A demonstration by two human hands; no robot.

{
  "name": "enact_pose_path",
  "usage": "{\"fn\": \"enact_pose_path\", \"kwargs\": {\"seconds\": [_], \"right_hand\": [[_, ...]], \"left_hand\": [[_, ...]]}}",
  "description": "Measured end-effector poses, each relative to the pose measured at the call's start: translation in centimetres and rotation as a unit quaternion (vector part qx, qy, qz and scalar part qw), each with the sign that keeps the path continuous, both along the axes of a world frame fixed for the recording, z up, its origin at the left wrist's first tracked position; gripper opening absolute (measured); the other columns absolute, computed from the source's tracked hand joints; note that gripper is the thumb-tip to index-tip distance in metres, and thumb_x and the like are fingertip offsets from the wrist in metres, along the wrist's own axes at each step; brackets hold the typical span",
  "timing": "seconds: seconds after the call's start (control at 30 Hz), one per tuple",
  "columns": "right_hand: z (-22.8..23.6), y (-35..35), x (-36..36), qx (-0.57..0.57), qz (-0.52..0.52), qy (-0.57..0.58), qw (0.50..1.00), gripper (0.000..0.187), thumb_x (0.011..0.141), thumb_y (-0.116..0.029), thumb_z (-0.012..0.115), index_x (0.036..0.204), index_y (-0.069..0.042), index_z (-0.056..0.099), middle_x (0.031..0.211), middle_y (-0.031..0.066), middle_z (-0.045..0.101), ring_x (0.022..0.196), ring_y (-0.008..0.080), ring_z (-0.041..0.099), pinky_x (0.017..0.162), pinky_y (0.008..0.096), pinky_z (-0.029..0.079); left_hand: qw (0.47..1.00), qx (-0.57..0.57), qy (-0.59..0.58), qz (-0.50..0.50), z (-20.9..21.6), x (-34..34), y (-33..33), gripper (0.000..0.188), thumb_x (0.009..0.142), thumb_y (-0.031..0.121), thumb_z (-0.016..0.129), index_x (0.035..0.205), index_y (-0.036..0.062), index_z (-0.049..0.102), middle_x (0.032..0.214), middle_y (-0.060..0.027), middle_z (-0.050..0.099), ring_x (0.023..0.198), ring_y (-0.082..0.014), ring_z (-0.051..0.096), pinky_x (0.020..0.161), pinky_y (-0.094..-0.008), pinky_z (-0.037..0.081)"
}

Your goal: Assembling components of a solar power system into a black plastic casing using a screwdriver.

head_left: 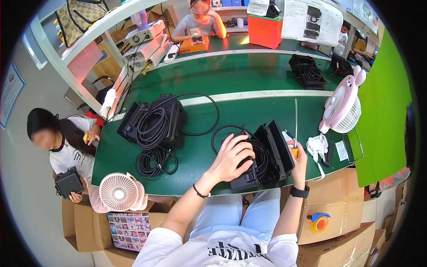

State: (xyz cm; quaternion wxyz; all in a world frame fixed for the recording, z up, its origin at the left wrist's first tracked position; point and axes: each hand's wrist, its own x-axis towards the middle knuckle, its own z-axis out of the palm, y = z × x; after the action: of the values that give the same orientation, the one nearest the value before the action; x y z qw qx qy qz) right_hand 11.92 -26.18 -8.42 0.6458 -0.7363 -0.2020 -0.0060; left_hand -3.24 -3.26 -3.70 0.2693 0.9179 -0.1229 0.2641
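A black plastic case (244, 182) stands with its lid (278, 147) raised at the table's front edge. Inside it lies a coil of black cable (262, 162), and one loop of the cable arches out at the left. My left hand (232, 155) grips the case's left side, fingers bent over its top near the coil. In my right hand (300, 161), just right of the lid, is a screwdriver (296, 122) with a yellow handle; its long shaft points away from me. The fingers around the handle are partly hidden.
Left on the green table (200, 155) stand more black cases (171, 118) with coiled cable (153, 129). A pink fan (342, 104) and crumpled white tissue (317, 147) are at the right. Another fan (119, 192) sits at the front left corner. One person sits left, another across.
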Motion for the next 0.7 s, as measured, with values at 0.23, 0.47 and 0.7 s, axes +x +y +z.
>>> {"fn": "enact_pose_path", "kwargs": {"seconds": [0.23,0.47,0.7], "right_hand": [[1.6,-1.3,-4.5,0.187,-0.032,0.111,0.976,0.008,0.099,-0.01,0.057,0.105,-0.008,0.051,0.126,0.015,0.061,0.06,-0.0002,0.045,0.048,0.0146,0.039],[0.1,0.9,-12.0,0.118,0.053,0.131,0.983,0.055,0.078,-0.008,0.074,0.127,-0.006,0.048,0.11,0.001,0.044,0.085,0.0087,0.046,0.073,0.0227,0.044],[-1.7,2.0,-15.9,0.102,-0.012,0.113,0.988,0.056,0.076,-0.002,0.076,0.121,-0.009,0.044,0.135,0.0119,0.045,0.119,0.0193,0.048,0.101,0.0325,0.037]], "left_hand": [[0.955,-0.078,-0.177,0.224,-7.8,-6.5,-3.3,0.036,0.101,0.04,0.045,0.106,0.0096,0.063,0.122,-0.012,0.054,0.128,-0.0391,0.039,0.111,-0.0606,0.024],[0.937,0.01,-0.109,0.333,-9.4,-11.7,-6.2,0.034,0.096,0.047,0.053,0.119,0.0243,0.066,0.13,-0.0053,0.052,0.127,-0.0325,0.038,0.101,-0.0485,0.029],[0.919,0.059,-0.136,0.364,-7.4,-9.0,-7.3,0.036,0.08,0.054,0.067,0.109,0.0326,0.072,0.112,0.0065,0.057,0.105,-0.0197,0.047,0.088,-0.039,0.031]]}}
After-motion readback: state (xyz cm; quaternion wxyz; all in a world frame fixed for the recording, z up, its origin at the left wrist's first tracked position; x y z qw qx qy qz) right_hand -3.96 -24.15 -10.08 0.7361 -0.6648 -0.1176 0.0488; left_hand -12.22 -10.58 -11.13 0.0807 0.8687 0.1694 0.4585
